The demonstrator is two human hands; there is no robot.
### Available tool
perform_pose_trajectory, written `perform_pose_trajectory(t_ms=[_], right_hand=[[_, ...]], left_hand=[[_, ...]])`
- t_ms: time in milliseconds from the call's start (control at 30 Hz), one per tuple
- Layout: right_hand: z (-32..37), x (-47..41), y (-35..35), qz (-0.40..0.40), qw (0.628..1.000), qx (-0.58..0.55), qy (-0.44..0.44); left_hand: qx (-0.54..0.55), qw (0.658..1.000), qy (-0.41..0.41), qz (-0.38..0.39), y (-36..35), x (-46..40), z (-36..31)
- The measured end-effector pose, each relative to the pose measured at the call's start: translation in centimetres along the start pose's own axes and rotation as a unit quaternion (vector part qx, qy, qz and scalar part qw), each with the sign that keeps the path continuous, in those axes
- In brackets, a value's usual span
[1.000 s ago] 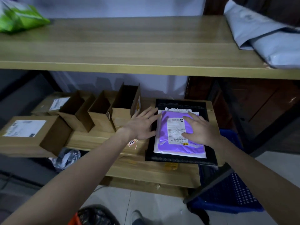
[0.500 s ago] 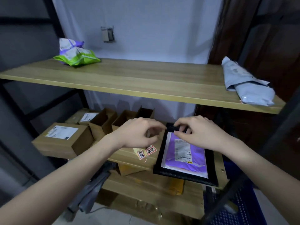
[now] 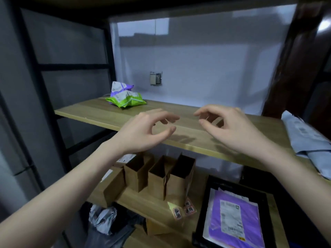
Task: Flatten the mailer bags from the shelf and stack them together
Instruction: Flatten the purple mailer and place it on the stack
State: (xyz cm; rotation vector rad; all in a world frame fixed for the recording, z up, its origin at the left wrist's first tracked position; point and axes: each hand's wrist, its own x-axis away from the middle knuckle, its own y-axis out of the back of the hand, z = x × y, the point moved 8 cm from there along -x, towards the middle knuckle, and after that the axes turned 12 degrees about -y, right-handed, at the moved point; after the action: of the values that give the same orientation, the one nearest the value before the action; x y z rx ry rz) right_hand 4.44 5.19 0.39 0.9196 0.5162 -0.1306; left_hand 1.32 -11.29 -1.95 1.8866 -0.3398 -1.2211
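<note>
A crumpled green, purple and white mailer bag [image 3: 125, 97] lies at the back left of the upper wooden shelf [image 3: 100, 114]. Grey-blue mailer bags [image 3: 308, 138] rest at that shelf's right end. A flattened purple mailer [image 3: 234, 219] with a white label lies on a black mailer [image 3: 202, 210] on the lower shelf, bottom right. My left hand [image 3: 145, 131] and my right hand [image 3: 231, 127] hover over the front of the upper shelf, fingers curled and apart, holding nothing.
Several open brown cardboard boxes [image 3: 157, 176] stand in a row on the lower shelf. Crumpled grey bags [image 3: 103, 219] lie below them. A black metal shelf frame [image 3: 44, 86] rises at the left. A switch plate [image 3: 155, 78] is on the back wall.
Both hands left the purple mailer on the lower shelf and rose to the upper shelf. The view tilted upward, showing more of the wall.
</note>
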Motion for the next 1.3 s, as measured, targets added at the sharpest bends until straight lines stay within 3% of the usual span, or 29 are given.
perform_pose_trajectory(t_ms=[333, 733, 1167, 1300], right_hand=[[2.8, -12.2, -6.1, 0.043, 0.994, 0.083, 0.057], [4.4, -23.8, -15.5, 0.082, 0.977, 0.179, 0.082], [3.5, -34.3, -22.7, 0.095, 0.984, 0.143, 0.041], [2.7, -35.4, -23.1, 0.079, 0.992, 0.095, 0.027]], left_hand=[[-0.102, 0.991, 0.051, -0.07, 5.1, -1.2, 13.4], [-0.087, 0.977, 0.152, -0.121, 8.4, -1.6, 29.8], [-0.169, 0.966, 0.193, -0.001, 5.2, -8.1, 39.4], [-0.206, 0.956, 0.21, -0.011, 4.4, -9.6, 40.2]])
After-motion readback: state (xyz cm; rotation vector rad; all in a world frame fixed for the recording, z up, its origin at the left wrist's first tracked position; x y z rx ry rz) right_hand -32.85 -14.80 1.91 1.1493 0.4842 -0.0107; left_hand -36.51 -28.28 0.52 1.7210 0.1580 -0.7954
